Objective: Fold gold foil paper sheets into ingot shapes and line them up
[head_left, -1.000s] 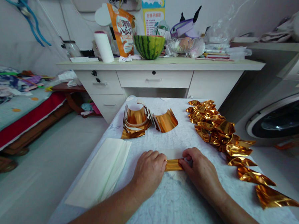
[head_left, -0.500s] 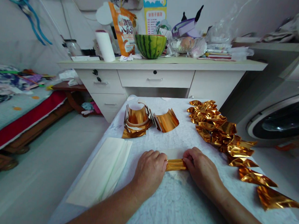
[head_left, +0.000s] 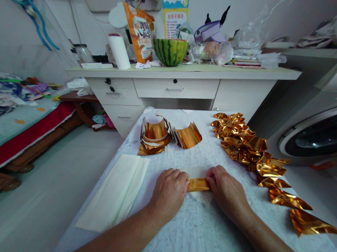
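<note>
My left hand (head_left: 169, 192) and my right hand (head_left: 226, 189) are both closed on the ends of a small gold foil roll (head_left: 198, 184) lying on the white quilted table (head_left: 196, 232). A pale sheet (head_left: 195, 172) lies just behind the roll, partly under my fingers. Curled gold foil sheets (head_left: 155, 134) and another curved piece (head_left: 188, 136) sit farther back. A long row of folded gold foil pieces (head_left: 252, 149) runs down the right side of the table.
A stack of white paper (head_left: 114, 192) lies at my left on the table. Behind stands a cluttered desk (head_left: 182, 72) with a halved watermelon (head_left: 170, 51). A bed (head_left: 13, 125) is at the left, a washing machine (head_left: 317, 134) at the right.
My right hand has slid slightly inward along the gold foil roll, and the roll has turned a little under both hands. The view has shifted slightly.
</note>
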`<state>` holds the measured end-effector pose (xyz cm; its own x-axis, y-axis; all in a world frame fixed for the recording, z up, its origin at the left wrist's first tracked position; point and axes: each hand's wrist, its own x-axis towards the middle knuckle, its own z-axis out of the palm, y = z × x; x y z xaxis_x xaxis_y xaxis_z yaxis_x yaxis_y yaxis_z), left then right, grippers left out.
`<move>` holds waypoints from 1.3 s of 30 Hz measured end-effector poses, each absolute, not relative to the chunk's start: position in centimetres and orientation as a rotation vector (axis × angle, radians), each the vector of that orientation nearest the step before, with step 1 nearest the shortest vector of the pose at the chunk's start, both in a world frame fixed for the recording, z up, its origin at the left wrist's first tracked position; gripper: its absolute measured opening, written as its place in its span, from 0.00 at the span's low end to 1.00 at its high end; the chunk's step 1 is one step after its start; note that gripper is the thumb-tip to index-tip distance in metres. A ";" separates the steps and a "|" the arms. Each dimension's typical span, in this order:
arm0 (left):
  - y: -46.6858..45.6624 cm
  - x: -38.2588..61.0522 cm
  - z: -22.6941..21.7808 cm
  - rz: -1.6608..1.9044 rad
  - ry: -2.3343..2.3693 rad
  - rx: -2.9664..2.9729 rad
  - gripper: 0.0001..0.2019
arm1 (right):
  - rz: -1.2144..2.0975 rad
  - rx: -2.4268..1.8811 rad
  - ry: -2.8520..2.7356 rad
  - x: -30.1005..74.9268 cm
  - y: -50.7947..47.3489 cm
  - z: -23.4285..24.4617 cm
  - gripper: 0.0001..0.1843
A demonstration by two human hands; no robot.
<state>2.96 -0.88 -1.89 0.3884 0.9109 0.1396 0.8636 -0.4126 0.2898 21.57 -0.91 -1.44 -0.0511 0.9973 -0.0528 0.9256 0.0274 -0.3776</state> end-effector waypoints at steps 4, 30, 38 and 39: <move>-0.9 3.0 -1.8 0.410 1.599 2.478 0.05 | 0.434 -1.929 -2.084 21.5 -1.0 -1.4 0.07; -0.9 1.0 -2.5 0.645 1.510 2.196 0.17 | -0.089 -1.720 -2.561 18.9 -1.7 -0.3 0.10; -1.1 1.3 -2.2 0.607 1.599 2.235 0.17 | -0.061 -1.764 -2.400 18.7 -1.6 -1.2 0.09; -1.2 1.2 -2.2 0.594 1.611 2.244 0.17 | -0.049 -1.766 -2.394 18.7 -1.7 -1.3 0.08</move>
